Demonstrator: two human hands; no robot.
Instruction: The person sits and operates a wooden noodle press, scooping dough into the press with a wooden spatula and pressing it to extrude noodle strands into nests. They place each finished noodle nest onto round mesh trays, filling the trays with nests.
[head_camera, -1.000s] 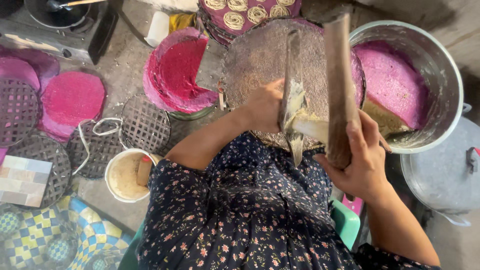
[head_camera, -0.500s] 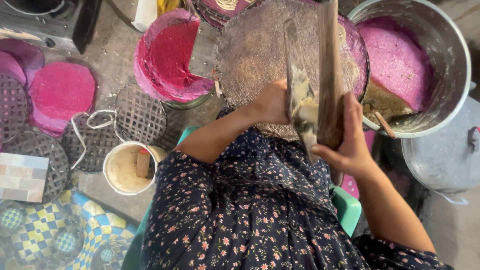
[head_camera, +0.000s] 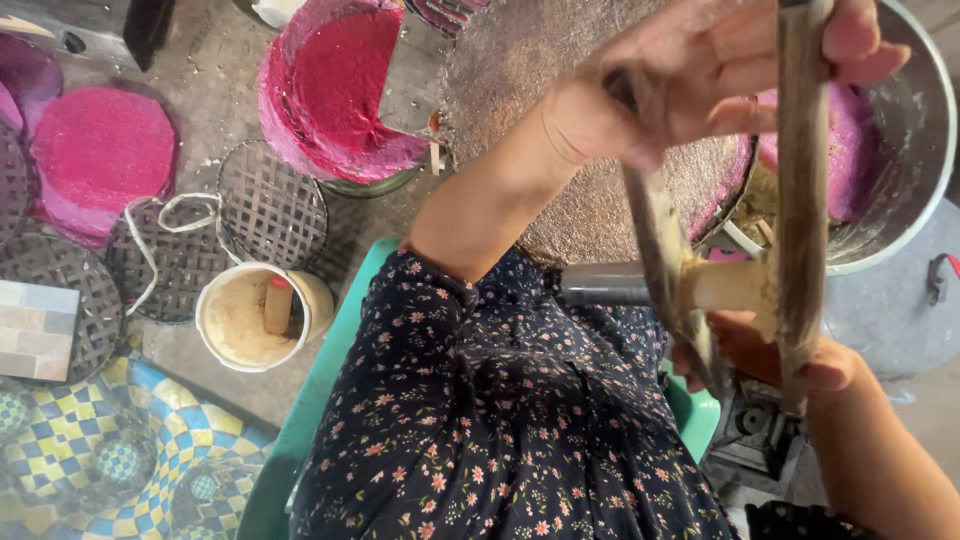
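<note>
The left hand (head_camera: 700, 90) is clenched round the upper ends of two flat wooden sticks (head_camera: 800, 200), held upright and close to the camera; the right hand (head_camera: 790, 365) grips them from below, fingers curled about the lower ends; between the two hands a pale roller (head_camera: 720, 285) on a grey metal handle (head_camera: 600, 285) crosses the sticks. The sticks are brown, worn and smeared with pale paste (the thinner left one is blurred). Behind them lies a round woven tray (head_camera: 560, 120); a large metal basin (head_camera: 910, 160) holds pink batter at the right. Pink round sheets (head_camera: 340, 90) rest further left, near dark woven mats (head_camera: 270, 205) and a white bucket (head_camera: 250, 320).
</note>
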